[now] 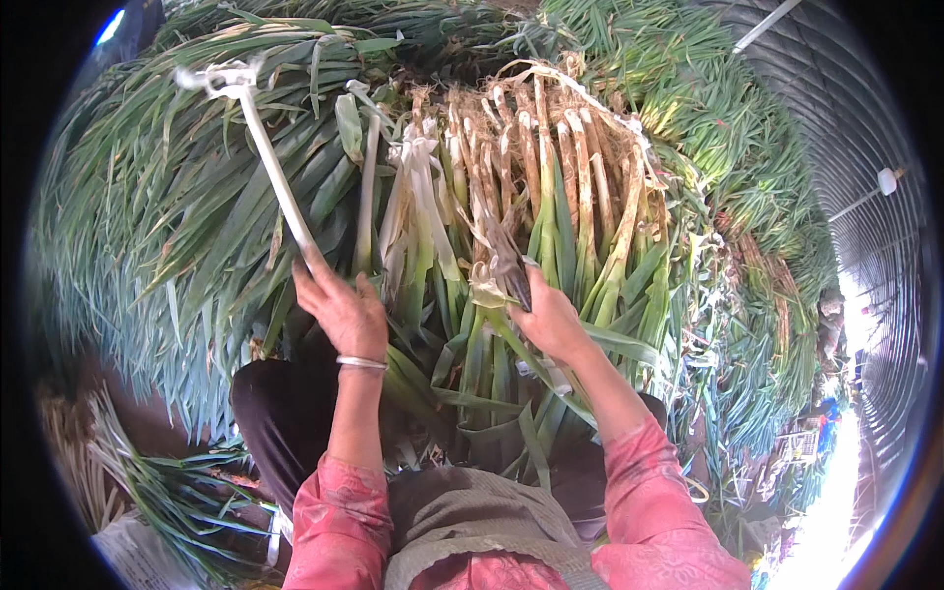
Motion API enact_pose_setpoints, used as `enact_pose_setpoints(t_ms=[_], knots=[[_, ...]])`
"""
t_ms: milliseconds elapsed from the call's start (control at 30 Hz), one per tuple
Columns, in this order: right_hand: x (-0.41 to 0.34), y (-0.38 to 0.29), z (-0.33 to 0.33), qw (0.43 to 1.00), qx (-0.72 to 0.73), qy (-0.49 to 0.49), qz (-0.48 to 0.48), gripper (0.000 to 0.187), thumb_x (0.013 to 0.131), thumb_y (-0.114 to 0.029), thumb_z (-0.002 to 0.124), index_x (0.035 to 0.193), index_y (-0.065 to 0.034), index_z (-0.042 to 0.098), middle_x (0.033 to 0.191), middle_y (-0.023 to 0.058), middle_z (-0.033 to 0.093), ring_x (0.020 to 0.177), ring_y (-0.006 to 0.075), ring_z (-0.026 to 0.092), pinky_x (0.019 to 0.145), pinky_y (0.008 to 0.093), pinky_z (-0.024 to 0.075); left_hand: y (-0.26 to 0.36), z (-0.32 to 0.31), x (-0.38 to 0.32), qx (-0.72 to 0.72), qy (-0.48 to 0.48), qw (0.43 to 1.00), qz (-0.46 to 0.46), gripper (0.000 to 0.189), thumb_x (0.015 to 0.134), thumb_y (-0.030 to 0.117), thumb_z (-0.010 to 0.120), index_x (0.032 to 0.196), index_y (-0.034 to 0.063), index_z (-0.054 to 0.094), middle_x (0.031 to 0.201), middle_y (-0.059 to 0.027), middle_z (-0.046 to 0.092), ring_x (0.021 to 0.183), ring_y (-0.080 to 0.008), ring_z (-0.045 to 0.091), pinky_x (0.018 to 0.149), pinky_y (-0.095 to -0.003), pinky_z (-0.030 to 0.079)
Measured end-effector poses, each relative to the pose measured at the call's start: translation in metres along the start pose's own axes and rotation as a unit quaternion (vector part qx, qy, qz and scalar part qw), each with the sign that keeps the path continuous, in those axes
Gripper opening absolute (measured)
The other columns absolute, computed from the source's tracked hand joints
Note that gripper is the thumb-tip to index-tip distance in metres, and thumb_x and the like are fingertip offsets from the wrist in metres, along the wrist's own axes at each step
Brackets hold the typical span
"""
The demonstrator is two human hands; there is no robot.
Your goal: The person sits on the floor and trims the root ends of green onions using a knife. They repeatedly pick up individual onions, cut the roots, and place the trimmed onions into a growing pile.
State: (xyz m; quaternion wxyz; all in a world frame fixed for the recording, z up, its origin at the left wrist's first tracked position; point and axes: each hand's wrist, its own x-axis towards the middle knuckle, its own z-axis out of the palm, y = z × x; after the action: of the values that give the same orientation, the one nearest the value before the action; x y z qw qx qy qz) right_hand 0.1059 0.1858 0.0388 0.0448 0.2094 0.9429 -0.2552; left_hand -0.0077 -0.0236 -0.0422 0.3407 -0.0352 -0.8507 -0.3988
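Observation:
My left hand (343,310) is at the lower end of a peeled, white-shanked green onion (273,158), its fingers on the stalk and the thumb apart. The onion slants up to the left, its root end blurred. In my right hand (549,317) is a dark, crumpled strip (510,262), seemingly withered outer leaf; part of it is hidden by the fingers. Beyond that hand lies a row of unpeeled green onions (582,177) with soil-brown shanks and roots pointing away from me. Left of them are another white stalk (367,192) and loosened pale skins (420,192).
A large heap of onion leaves (184,221) spreads on the left, another heap (737,133) on the right. A small bundle (177,479) lies lower left beside a printed sack (140,549). Dark ribbed sheeting (863,125) rises at the right. A white crate (800,442) stands lower right.

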Motion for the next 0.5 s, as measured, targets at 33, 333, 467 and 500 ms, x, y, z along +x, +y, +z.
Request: enact_pose_setpoints(t_ms=[33,333,467,500], knots=[[-0.009,0.006,0.001,1.0,-0.006,-0.002,-0.008,0.06,0.083,-0.018,0.064,0.131,0.0046,0.035,0.089,0.0297,0.062,0.086,0.0448,0.062,0.076,0.0453,0.0471,0.016,-0.002,0.004,0.026,-0.024,0.999,0.027,0.07,0.076,-0.001,0.061,0.141,0.0053,0.036,0.143,-0.0216,0.034,0.131,-0.0427,0.032,0.105,-0.0499,0.029],[-0.047,0.036,0.016,0.992,-0.017,0.053,-0.109,0.07,0.082,-0.023,0.064,0.138,0.0021,0.03,0.086,0.0277,0.064,0.084,0.0479,0.061,0.078,0.051,0.0477,0.002,0.09,-0.049,0.032,-0.318,0.905,0.28,0.035,0.081,0.019,0.062,0.114,0.0085,0.056,0.124,-0.0133,0.051,0.111,-0.0293,0.054,0.091,-0.0399,0.045],[-0.056,0.014,0.014,0.991,-0.07,-0.109,-0.01,0.067,0.08,-0.021,0.064,0.135,0.0007,0.033,0.086,0.0278,0.062,0.084,0.0462,0.061,0.073,0.0514,0.0473,-0.017,0.066,-0.057,0.05,-0.328,0.919,0.215,0.02,0.083,0.027,0.064,0.088,0.0076,0.061,0.093,-0.0094,0.059,0.091,-0.0277,0.058,0.075,-0.0408,0.05],[-0.054,0.017,0.019,0.99,-0.08,-0.116,-0.029,0.066,0.08,-0.022,0.064,0.134,0.0006,0.034,0.085,0.0276,0.062,0.083,0.046,0.061,0.073,0.0516,0.0474,-0.016,0.063,-0.056,0.056,-0.318,0.924,0.205,0.02,0.083,0.027,0.063,0.082,0.0073,0.061,0.085,-0.0084,0.06,0.085,-0.0278,0.059,0.071,-0.0414,0.051]])
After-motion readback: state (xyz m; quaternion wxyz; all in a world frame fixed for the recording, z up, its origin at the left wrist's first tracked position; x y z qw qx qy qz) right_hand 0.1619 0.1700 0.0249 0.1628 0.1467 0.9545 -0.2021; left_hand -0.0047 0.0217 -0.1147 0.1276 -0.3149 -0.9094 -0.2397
